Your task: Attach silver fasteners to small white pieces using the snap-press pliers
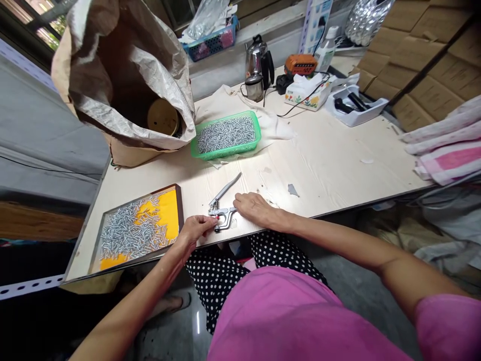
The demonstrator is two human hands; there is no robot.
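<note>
A pair of silver hand-press pliers (226, 212) lies near the table's front edge, its upper handle raised and a spring showing at the joint. My right hand (255, 208) is closed around the end of the lower handle. At the jaw, my left hand (197, 228) pinches with thumb and forefinger; whatever is between the fingertips is too small to make out. Beside my left hand is a shallow dark-rimmed tray (181, 205) with a yellow bottom, strewn with small silver metal pieces (130, 231). Farther back, a green plastic basket (225, 151) holds many similar pieces.
A large open sack (128, 100) stands at the back left. Along the back are a steel kettle (257, 60), a metal cup (254, 88), an orange battery (300, 65), a tissue box (306, 94) and a white tray (355, 116). A grey scrap (292, 190) lies on the table (330, 165).
</note>
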